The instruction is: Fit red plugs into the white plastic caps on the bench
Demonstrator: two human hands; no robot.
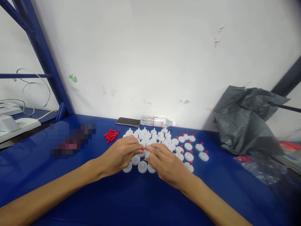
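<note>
My left hand (122, 155) and my right hand (166, 164) meet over a spread of white plastic caps (162, 138) on the blue table (141, 201). Both hands have their fingers pinched together on one white cap (146, 153) held between them, and a small red bit shows at my left fingertips. A small heap of red plugs (111, 135) lies to the left of the caps. Several caps on the right (189, 155) carry a red plug on top. Caps under my hands are partly hidden.
A phone (128, 121) and a lying water bottle (157, 121) rest against the white wall. A crumpled dark plastic bag (246, 122) sits at the right, with a clear bag (261, 166) in front of it. A blue rack frame (47, 62) and cables stand at the left.
</note>
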